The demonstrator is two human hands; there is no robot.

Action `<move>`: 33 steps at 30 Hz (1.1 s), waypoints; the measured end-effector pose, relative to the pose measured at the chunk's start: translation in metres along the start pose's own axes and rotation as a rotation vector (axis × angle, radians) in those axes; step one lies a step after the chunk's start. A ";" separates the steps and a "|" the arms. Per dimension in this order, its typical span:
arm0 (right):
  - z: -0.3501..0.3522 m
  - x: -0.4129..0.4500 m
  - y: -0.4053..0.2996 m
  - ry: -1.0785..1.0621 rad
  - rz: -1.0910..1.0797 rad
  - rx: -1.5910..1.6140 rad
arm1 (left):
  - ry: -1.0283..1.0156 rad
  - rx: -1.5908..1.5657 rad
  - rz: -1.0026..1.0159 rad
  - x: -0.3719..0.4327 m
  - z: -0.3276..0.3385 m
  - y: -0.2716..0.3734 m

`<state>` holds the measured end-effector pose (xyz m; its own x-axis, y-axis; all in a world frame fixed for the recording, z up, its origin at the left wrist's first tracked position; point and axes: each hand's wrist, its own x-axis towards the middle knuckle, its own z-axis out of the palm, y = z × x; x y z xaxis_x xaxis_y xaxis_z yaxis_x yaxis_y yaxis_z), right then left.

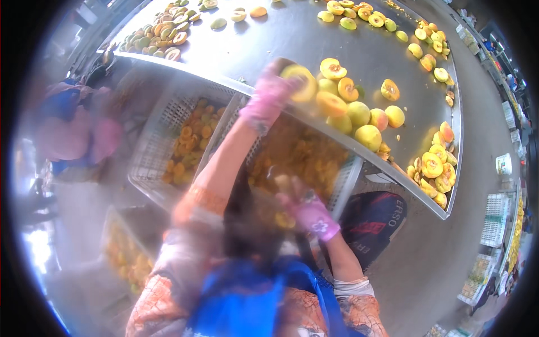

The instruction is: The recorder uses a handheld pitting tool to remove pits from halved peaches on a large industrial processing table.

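Note:
My left hand (273,90), in a pink glove, reaches over the near edge of the metal table (269,38). Its fingers are around a yellow peach half (300,82), blurred by movement. My right hand (306,206), also in a pink glove, is lower down, above a crate of cut fruit (303,156). At its fingertips shows a thin curved metal tip (271,170), apparently of a small hand tool; blur hides the rest. Whole yellow peaches (359,113) and cut peach halves (332,68) lie just right of my left hand.
A heap of greenish halves (158,36) lies at the table's far left. More halves (438,166) line its right rim. White plastic crates (147,168) with fruit stand below the near edge. Another person (76,126) is at left. Crates (494,219) and a white bucket (503,164) stand across the aisle.

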<state>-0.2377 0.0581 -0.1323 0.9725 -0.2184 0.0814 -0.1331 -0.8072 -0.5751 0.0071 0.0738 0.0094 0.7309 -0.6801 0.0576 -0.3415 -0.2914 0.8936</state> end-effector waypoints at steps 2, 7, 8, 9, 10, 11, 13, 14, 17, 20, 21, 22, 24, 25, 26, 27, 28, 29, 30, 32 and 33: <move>-0.038 0.007 -0.010 -0.141 -0.205 0.213 | 0.156 -1.105 -0.036 -0.028 -0.013 0.019; -0.119 0.031 -0.092 -0.259 0.571 0.718 | 0.125 -1.448 -0.219 -0.101 -0.019 0.033; -0.117 0.030 -0.099 -0.270 0.577 0.716 | 0.162 -1.393 -0.215 -0.111 -0.013 0.036; -0.115 0.028 -0.104 -0.137 0.453 0.701 | 0.191 -1.353 -0.273 -0.121 -0.012 0.043; -0.114 0.024 -0.108 -0.003 0.326 0.680 | 0.195 -1.359 -0.279 -0.129 -0.013 0.050; -0.104 0.014 -0.097 -0.064 0.095 0.453 | 0.204 -1.283 -0.257 -0.136 -0.012 0.056; -0.101 0.014 -0.095 0.167 -0.145 0.125 | 0.208 -1.219 -0.171 -0.144 -0.006 0.057; -0.099 0.014 -0.096 0.396 -0.387 -0.206 | 0.205 -1.226 -0.172 -0.148 -0.003 0.054; -0.097 0.009 -0.105 0.146 -0.087 0.077 | 0.219 -1.011 -0.056 -0.160 0.001 0.054; -0.112 0.010 -0.122 0.036 0.075 0.430 | 0.238 -0.911 -0.060 -0.169 0.001 0.057; -0.114 0.010 -0.125 0.058 0.151 0.683 | 0.242 -0.906 -0.058 -0.171 0.002 0.058; -0.111 0.010 -0.123 0.059 0.148 0.681 | 0.242 -0.917 -0.059 -0.172 0.002 0.061; -0.097 0.006 -0.114 0.115 -0.013 0.326 | 0.244 -0.956 -0.063 -0.175 0.004 0.068; -0.093 0.006 -0.112 0.141 -0.093 0.149 | 0.246 -0.973 -0.068 -0.176 0.005 0.069; -0.092 0.006 -0.112 0.141 -0.095 0.149 | 0.251 -0.988 -0.072 -0.176 0.006 0.070; -0.090 0.007 -0.114 0.220 -0.106 0.272 | 0.252 -0.998 -0.075 -0.177 0.007 0.071; -0.088 0.009 -0.115 0.299 -0.117 0.394 | 0.254 -1.007 -0.078 -0.177 0.007 0.071; -0.087 0.011 -0.115 0.300 -0.118 0.394 | 0.256 -1.012 -0.073 -0.178 0.007 0.073; -0.085 0.013 -0.114 0.286 -0.029 0.464 | 0.257 -1.010 -0.072 -0.176 0.008 0.074; -0.086 0.015 -0.112 0.243 0.103 0.583 | 0.269 -0.997 -0.074 -0.175 0.010 0.073; -0.088 0.015 -0.111 0.208 0.112 0.652 | 0.275 -0.991 -0.076 -0.175 0.012 0.073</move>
<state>-0.2248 0.0958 0.0048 0.8939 -0.4344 0.1106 -0.0246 -0.2939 -0.9555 -0.1523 0.1635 0.0591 0.8825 -0.4695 -0.0261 0.2609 0.4427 0.8579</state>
